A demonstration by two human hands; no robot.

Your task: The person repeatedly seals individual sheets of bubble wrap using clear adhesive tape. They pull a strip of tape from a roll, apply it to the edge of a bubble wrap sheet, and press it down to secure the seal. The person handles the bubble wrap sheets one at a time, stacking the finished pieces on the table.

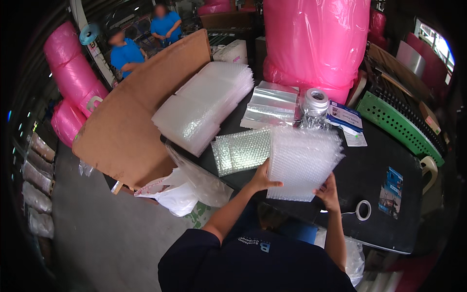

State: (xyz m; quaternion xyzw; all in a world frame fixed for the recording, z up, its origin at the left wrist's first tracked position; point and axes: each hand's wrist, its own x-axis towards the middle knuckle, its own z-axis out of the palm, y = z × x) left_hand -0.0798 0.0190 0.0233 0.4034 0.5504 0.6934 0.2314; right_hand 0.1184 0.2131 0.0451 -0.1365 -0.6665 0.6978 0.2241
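Between my two hands is a stack of clear bubble-wrap bags (302, 163), held tilted above the black table (335, 155). My left hand (264, 179) grips its left edge, thumb across the front. At the lower right corner my right hand (329, 193) is closed on the stack, its fingers partly behind it. Just left of the stack, partly covered by it, more bubble-wrap bags (241, 151) lie flat on the table. A tall pile of bubble-wrap bags (206, 104) leans farther back on the left.
Flat clear plastic bags (270, 104), tape rolls (317, 99) and a blue box (344, 117) sit at the back. A white tape roll (363, 210) lies at the right. A brown board (146, 107) stands left; a pink wrapped roll (316, 44) towers behind. Two people in blue stand far off.
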